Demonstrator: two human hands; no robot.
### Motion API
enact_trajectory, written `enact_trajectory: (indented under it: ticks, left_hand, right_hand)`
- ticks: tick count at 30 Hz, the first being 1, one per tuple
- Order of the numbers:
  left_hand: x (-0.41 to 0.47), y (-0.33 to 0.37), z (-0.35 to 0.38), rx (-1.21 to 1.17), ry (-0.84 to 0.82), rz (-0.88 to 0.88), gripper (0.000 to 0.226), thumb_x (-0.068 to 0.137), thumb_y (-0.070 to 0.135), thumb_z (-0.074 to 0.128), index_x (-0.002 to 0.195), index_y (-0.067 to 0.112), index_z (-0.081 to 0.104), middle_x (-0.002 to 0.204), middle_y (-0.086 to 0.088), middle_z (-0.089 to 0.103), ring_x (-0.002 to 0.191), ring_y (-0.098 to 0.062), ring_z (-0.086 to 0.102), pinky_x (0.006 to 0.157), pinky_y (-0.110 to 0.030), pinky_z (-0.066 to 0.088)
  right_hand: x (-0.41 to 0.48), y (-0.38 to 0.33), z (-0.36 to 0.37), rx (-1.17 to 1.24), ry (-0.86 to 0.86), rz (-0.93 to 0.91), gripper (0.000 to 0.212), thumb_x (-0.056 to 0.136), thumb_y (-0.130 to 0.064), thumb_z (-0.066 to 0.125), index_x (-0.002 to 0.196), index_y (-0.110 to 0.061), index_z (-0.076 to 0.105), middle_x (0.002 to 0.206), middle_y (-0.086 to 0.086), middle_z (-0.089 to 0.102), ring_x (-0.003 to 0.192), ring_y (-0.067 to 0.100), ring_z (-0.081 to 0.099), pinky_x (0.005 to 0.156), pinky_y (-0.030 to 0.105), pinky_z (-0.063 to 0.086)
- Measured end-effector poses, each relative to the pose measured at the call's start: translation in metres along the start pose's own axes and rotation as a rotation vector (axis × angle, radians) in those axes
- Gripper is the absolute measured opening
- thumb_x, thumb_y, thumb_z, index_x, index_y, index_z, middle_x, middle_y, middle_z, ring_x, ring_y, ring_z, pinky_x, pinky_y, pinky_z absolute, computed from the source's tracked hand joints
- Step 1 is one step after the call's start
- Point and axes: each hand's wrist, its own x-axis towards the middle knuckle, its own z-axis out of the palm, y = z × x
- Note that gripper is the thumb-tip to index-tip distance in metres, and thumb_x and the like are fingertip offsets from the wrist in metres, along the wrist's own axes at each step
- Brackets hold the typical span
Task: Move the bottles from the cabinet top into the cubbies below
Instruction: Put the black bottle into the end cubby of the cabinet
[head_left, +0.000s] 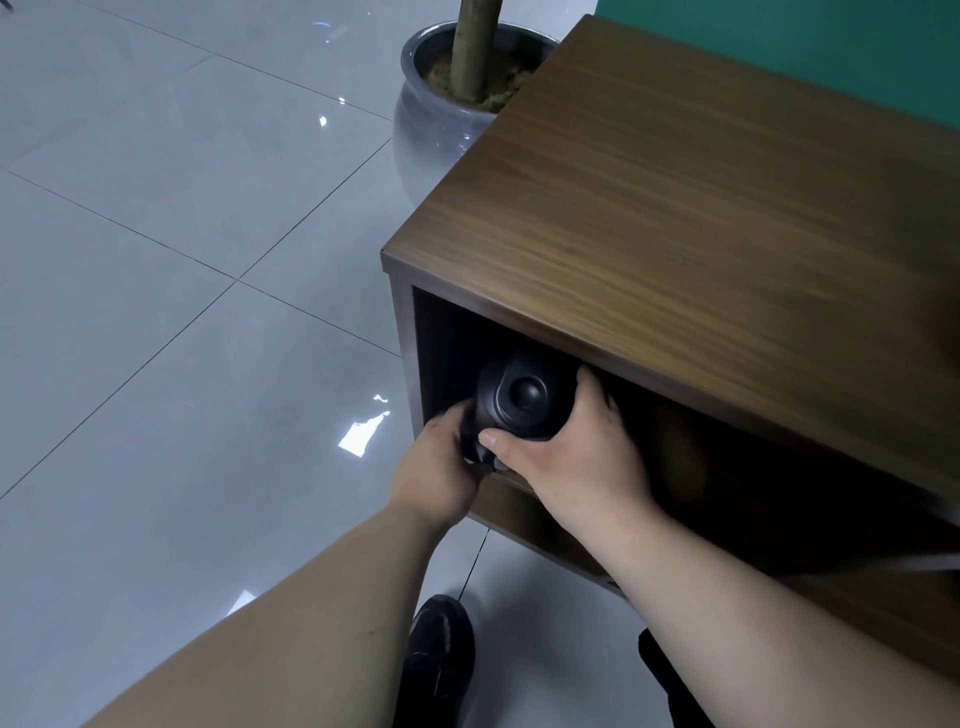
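Item: black bottle (522, 399), inside the cabinet's (701, 208) leftmost cubby (447, 338), top end facing outward. Right hand (566, 462) wrapped around its body; left hand (441, 467) apparently gripping its lower left side, fingers partly hidden.

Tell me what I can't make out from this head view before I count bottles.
- Cubby interior, head view: dark, and the cabinet top overhangs it.
- Black bottle: its lower body is covered by the left hand and right hand.
- Cabinet's right end: cut off by the frame edge.
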Motion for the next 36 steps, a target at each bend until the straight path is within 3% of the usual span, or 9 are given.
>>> enact_trajectory:
  ticks: [8,18,24,30,33,36]
  left_hand:
    - [0.0,-0.003,0.0,-0.022,0.015,0.009,0.048,0.081,0.016,0.073,0.12,0.04,0.06,0.105,0.015,0.07,0.09,-0.012,0.068,0.075,-0.034,0.058]
    - [-0.002,0.001,-0.003,0.006,-0.011,0.017,0.05,0.083,0.019,0.072,0.127,0.039,0.059,0.114,0.014,0.07,0.095,-0.012,0.067,0.078,-0.035,0.059]
    - [-0.005,0.002,-0.01,0.027,-0.046,0.005,0.049,0.074,0.023,0.068,0.121,0.037,0.06,0.111,0.012,0.068,0.097,-0.014,0.064,0.068,-0.022,0.045]
    - [-0.013,0.003,-0.02,0.075,-0.099,-0.027,0.058,0.075,0.036,0.081,0.128,0.041,0.059,0.118,0.016,0.069,0.105,-0.01,0.068,0.081,-0.028,0.055]
    - [-0.021,0.014,-0.035,0.067,-0.151,-0.117,0.049,0.078,0.021,0.083,0.122,0.036,0.066,0.109,0.012,0.073,0.097,-0.015,0.069,0.071,-0.019,0.049]
    - [-0.035,0.025,-0.048,0.079,-0.231,-0.178,0.033,0.085,0.014,0.081,0.093,0.039,0.061,0.106,0.004,0.071,0.087,-0.019,0.062,0.063,-0.018,0.045]
  right_hand:
    - [-0.001,0.003,0.003,-0.009,0.021,0.031,0.108,0.059,-0.048,0.089,0.148,-0.018,0.035,0.151,0.004,0.043,0.138,0.021,0.043,0.104,0.029,0.037]
    - [-0.003,0.005,0.005,-0.017,0.043,0.05,0.107,0.056,-0.05,0.09,0.144,-0.023,0.038,0.149,0.003,0.045,0.132,0.023,0.05,0.099,0.031,0.042]
    - [-0.007,0.013,0.003,-0.046,-0.04,0.108,0.125,0.055,-0.047,0.091,0.154,-0.028,0.018,0.154,0.006,0.039,0.135,0.027,0.048,0.104,0.038,0.045]
    - [-0.016,0.027,-0.01,-0.144,-0.16,0.213,0.13,0.063,-0.048,0.086,0.158,-0.02,0.002,0.159,0.011,0.032,0.139,0.03,0.044,0.109,0.041,0.042]
    - [-0.024,0.031,-0.027,-0.096,-0.216,0.257,0.125,0.065,-0.043,0.084,0.159,-0.017,0.006,0.158,0.01,0.036,0.142,0.027,0.041,0.113,0.039,0.039]
    - [-0.04,0.031,-0.052,-0.027,-0.253,0.265,0.11,0.07,-0.043,0.08,0.156,-0.014,0.019,0.156,0.009,0.042,0.14,0.025,0.044,0.11,0.032,0.038]
